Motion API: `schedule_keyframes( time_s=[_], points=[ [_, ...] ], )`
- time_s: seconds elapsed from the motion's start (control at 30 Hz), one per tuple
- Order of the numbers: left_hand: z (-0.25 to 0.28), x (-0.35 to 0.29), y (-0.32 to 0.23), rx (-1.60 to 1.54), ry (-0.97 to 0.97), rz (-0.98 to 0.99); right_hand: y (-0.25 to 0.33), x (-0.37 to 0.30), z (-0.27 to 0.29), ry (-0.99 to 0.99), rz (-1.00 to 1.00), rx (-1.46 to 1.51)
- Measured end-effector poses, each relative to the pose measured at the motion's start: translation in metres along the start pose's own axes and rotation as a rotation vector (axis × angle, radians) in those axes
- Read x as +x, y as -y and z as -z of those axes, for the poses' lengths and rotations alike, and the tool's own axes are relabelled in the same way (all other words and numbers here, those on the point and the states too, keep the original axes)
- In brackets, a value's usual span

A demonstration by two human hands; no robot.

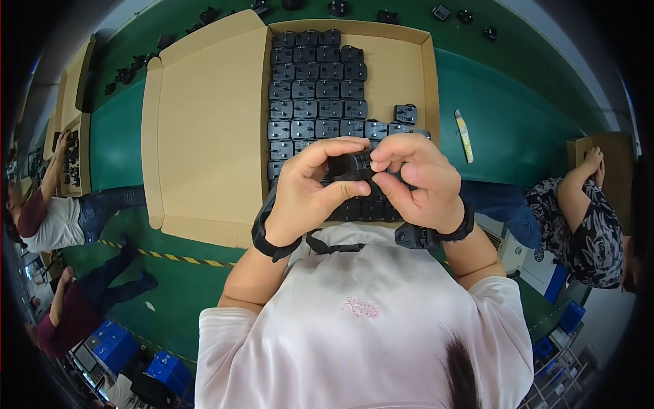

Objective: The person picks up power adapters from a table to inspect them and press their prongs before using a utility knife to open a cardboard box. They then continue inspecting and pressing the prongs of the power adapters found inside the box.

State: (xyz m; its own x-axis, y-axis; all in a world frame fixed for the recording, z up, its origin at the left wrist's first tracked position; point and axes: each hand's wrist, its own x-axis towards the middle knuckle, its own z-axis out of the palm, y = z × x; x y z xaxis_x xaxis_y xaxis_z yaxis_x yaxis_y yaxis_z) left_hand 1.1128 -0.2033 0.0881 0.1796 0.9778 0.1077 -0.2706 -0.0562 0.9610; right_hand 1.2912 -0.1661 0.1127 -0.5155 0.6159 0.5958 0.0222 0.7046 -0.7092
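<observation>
Between my two hands, over the near part of an open cardboard box (429,68), is a black plug adapter (349,165). My left hand (303,180) grips its body between thumb and fingers. The fingertips of my right hand (426,180) are pinched at the adapter's right end, by its metal pins; the exact contact is partly hidden. Beneath and beyond them, black plug adapters (304,90) lie in tight rows with pins up, filling the box's left and middle. One adapter (405,114) stands out at the right of the rows.
The box's lid (211,129) lies folded out to the left. A yellow utility knife (464,136) rests on the green table (504,102) to the right. More black adapters (338,8) line the far side. Co-workers sit left and right, each with a box.
</observation>
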Motion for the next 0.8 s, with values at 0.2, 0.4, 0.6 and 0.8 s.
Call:
schedule_keyframes(
  time_s=[0.2, 0.4, 0.6, 0.8],
  points=[
    [-0.003, 0.016, 0.007, -0.005, 0.018, -0.072, -0.015, -0.005, 0.003, -0.071, 0.057, 0.028],
    [-0.010, 0.031, 0.014, 0.001, 0.029, -0.058, -0.026, -0.008, 0.021, -0.048, 0.028, 0.037],
    [-0.021, 0.058, 0.028, 0.035, -0.017, -0.009, -0.052, 0.001, 0.039, -0.064, 0.054, -0.023],
    [-0.033, 0.127, 0.056, 0.098, -0.150, 0.247, -0.128, 0.004, 0.087, 0.007, -0.329, 0.068]
  ],
)
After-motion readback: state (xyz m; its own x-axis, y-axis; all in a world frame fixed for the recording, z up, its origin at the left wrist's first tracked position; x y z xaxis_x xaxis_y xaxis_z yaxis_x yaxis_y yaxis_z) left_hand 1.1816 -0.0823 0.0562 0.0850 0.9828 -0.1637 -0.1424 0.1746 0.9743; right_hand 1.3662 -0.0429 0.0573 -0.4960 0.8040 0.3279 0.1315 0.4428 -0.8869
